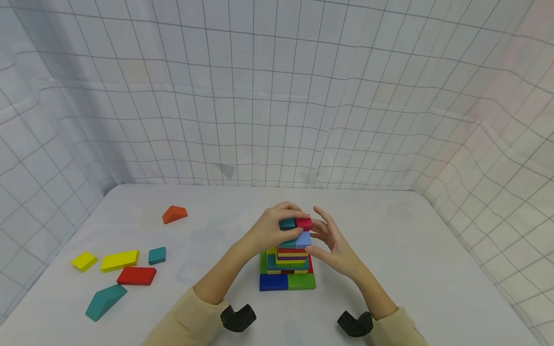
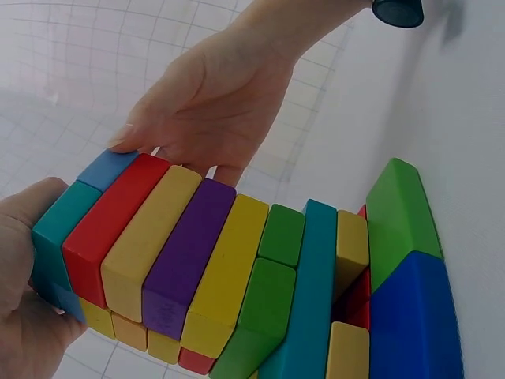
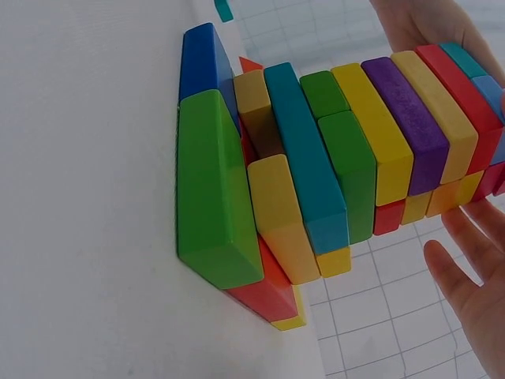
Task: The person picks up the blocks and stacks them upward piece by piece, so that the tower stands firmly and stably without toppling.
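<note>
A tower of coloured blocks [image 1: 292,262] stands upright on the table, with a blue block [image 1: 273,282] and a green block [image 1: 301,282] along its base. My left hand [image 1: 273,226] grips the top from the left, thumb in front and fingers behind, around a teal block [image 1: 287,224]. Beside that sits a red block [image 1: 304,223]. On the tower's right my right hand [image 1: 337,247] spreads its fingers near the red block, its thumb at a light-blue block [image 1: 303,239]. Red, cream, purple, yellow and green layers show in the left wrist view. My fingers partly hide the top.
Loose blocks lie on the left: an orange one [image 1: 175,214], a small teal one [image 1: 157,255], a long yellow one [image 1: 119,261], a small yellow one [image 1: 84,261], a red one [image 1: 136,276] and a slanted teal one [image 1: 105,302]. A grid-patterned curtain [image 1: 277,105] surrounds the white table [image 1: 411,269].
</note>
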The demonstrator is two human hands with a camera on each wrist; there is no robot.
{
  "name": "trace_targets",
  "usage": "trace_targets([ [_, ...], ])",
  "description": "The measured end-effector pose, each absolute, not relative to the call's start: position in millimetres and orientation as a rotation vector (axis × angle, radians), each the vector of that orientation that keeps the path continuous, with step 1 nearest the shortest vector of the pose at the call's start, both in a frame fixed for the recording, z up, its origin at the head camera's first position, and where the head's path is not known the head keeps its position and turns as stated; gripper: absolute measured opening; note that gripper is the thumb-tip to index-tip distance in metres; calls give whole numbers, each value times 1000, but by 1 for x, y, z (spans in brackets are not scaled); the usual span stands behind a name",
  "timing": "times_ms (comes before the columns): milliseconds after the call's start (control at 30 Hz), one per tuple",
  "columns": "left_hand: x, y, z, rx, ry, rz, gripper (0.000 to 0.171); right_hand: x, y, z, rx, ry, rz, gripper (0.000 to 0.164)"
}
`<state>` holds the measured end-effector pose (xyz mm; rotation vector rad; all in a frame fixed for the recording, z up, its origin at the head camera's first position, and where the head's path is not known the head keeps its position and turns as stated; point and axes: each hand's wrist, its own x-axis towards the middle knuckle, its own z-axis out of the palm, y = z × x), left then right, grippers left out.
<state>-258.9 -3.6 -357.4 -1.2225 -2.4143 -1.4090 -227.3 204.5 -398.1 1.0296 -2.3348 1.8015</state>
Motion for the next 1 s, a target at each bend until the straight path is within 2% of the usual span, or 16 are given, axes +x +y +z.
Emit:
trace_targets([
  [200,-258,-5,-358,-1213,-2415,-1430,27,-228,204,-399,1014,-2340,1809,80],
  [400,-259,-8,-360,-1195,-2400,-1456,28,-228,204,-399,1002,-2368,1743,73],
  [633,-257,-12,-366,-1117,-2391,-1519,36,-228,205,-399,1036,-2372,1719,66],
  [733,-256,-13,-367,-1111,-2367,-1535,36,-229,205,-399,1053,-2367,1695,66],
  [1000,-246,-38,-371,-977,-2375,-1505,51,-228,203,-400,1028,-2357,1696,69],
])
